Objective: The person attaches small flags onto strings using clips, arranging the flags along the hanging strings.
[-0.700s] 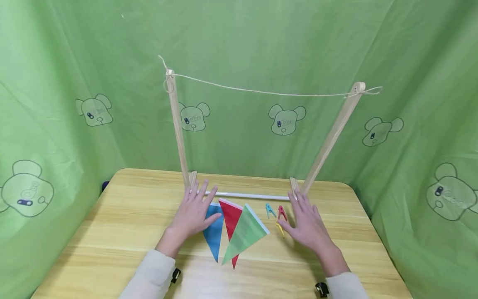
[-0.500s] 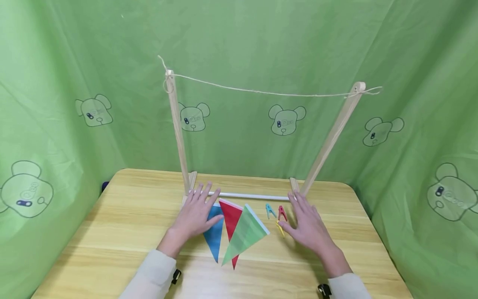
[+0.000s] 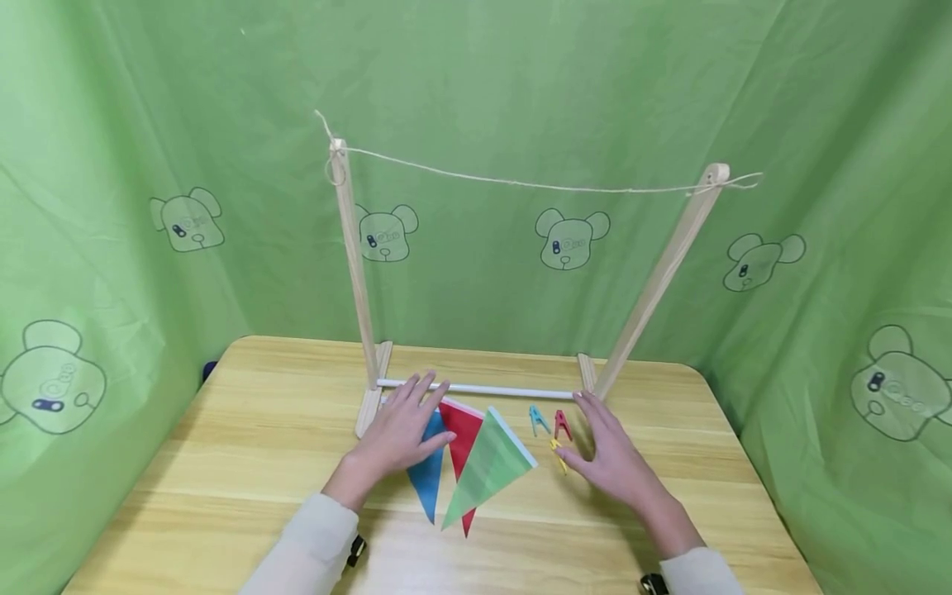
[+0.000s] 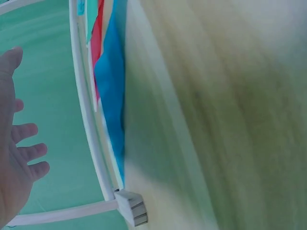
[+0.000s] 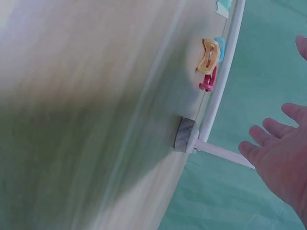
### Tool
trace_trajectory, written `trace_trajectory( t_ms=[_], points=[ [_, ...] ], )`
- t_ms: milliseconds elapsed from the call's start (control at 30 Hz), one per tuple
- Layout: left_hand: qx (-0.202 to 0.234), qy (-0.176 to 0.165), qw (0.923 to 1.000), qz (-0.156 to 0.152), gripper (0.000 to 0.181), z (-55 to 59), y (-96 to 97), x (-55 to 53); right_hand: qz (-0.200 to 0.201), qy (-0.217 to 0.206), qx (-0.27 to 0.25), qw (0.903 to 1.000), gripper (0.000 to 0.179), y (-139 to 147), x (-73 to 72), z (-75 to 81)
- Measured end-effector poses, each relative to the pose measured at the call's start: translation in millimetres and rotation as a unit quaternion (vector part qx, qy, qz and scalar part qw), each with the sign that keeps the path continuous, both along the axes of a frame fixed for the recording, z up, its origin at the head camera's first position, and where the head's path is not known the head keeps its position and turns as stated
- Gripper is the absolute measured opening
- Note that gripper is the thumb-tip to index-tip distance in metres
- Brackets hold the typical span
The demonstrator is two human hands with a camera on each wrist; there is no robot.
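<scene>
The left hand, spread and empty, has shifted right and nearer, above the leftmost, blue pennant. The right hand, extended and empty, has edged nearer, by the yellow clip.

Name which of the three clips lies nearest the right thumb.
The yellow clip: in the head view it shows right at the thumb of the right hand, with the red clip and blue clip farther off.
</scene>
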State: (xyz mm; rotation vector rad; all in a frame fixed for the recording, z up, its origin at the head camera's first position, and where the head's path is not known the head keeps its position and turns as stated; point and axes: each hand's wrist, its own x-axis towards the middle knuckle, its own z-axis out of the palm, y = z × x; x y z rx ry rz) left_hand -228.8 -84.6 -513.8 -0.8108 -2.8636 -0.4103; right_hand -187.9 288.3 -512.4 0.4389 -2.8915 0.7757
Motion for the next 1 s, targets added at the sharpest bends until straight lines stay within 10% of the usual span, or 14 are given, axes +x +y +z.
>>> trace_trajectory(
  t_ms=[633, 1000],
  points=[
    [0.051, -0.067, 0.9964, -0.010, 0.084, -4.8, 12.3, -6.3, -0.024, -0.044, -0.033, 0.9982, 0.092, -6, 5.3, -19.4],
    [0.126, -0.153, 0.9802, -0.003, 0.082, -3.0, 24.3, -8.9, -0.033, -0.048, -0.041, 0.9975, 0.086, -8, 8.7, -23.6]
  ],
)
